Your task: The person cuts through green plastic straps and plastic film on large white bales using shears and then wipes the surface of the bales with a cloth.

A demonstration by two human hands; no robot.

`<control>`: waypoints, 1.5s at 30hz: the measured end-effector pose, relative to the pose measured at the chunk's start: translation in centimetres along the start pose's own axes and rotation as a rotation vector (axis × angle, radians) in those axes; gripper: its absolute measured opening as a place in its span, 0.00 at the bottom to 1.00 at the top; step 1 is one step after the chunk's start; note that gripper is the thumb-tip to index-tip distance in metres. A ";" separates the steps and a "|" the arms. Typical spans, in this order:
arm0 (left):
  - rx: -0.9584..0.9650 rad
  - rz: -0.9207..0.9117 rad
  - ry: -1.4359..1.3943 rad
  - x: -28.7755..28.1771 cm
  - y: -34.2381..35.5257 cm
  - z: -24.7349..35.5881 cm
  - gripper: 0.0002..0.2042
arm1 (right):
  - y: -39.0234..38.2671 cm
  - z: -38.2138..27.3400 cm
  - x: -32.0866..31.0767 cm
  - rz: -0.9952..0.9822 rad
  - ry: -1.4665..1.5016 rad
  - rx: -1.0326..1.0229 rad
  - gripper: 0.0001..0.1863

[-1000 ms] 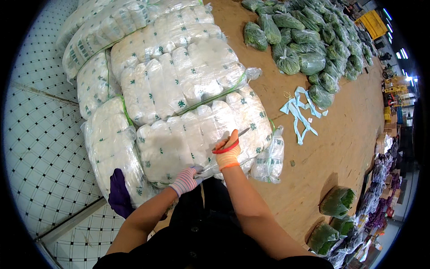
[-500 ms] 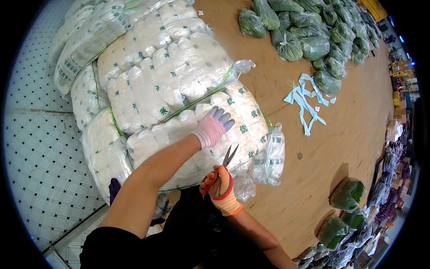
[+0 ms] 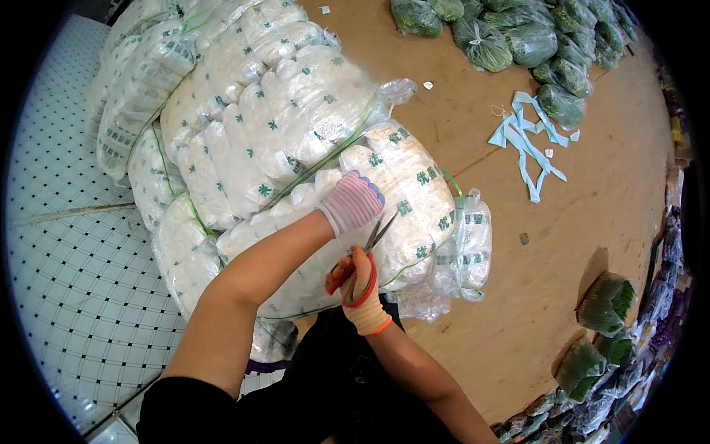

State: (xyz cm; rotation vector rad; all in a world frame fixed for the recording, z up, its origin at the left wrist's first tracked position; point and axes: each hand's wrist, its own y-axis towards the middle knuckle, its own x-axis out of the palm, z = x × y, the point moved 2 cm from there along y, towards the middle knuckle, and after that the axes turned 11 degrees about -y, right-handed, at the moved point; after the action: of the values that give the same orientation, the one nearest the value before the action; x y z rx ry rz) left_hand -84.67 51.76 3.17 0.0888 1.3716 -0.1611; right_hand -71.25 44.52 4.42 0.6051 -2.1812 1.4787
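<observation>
Large clear plastic packs of white goods with green print (image 3: 296,111) lie bundled in front of me, tied round with green straps (image 3: 310,170). My left hand (image 3: 353,201), in a pink-and-white striped glove with grey fingers, presses on the nearest pack. Its fingers are curled down, and whatever lies under them is hidden. Just below, my right hand (image 3: 364,302), in an orange striped glove, grips red-handled scissors (image 3: 379,232). Their blades are slightly parted and point up and away, over the pack, near my left hand.
Green vegetables in clear bags (image 3: 510,37) are heaped at the far right. Pale blue strips (image 3: 529,144) lie on the brown floor. Bags of greens (image 3: 606,303) stand at the right, beside more bagged goods. White tiled floor (image 3: 74,281) runs along the left.
My left hand's fingers have gone from spread to curled on the pack. The scissors stay in my right hand, still slightly parted. The view has shifted a little.
</observation>
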 end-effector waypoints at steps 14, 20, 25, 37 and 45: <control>0.014 -0.023 0.075 0.5 6.4 -0.2 0.03 | 1.2 -2.7 -1.2 0.067 0.064 0.000 0.16; 0.068 0.111 0.055 1.2 6.6 0.2 0.03 | 3.6 -5.7 -3.2 0.088 0.147 -0.029 0.18; -0.024 0.049 0.101 1.6 9.2 -0.5 0.03 | 3.3 -6.8 -4.7 0.081 0.118 -0.036 0.19; -0.033 0.008 0.029 1.7 11.2 -0.9 0.03 | 6.2 -10.2 -7.2 -0.083 0.268 0.035 0.25; -0.162 -0.161 -0.153 2.5 13.3 -3.2 0.09 | 4.4 -11.8 -5.9 -0.157 0.229 0.055 0.26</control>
State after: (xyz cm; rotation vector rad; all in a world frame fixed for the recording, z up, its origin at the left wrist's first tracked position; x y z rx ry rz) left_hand -85.06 65.22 -0.34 -0.1670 1.2340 -0.1870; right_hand -67.77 57.71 1.71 0.5798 -1.8815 1.4528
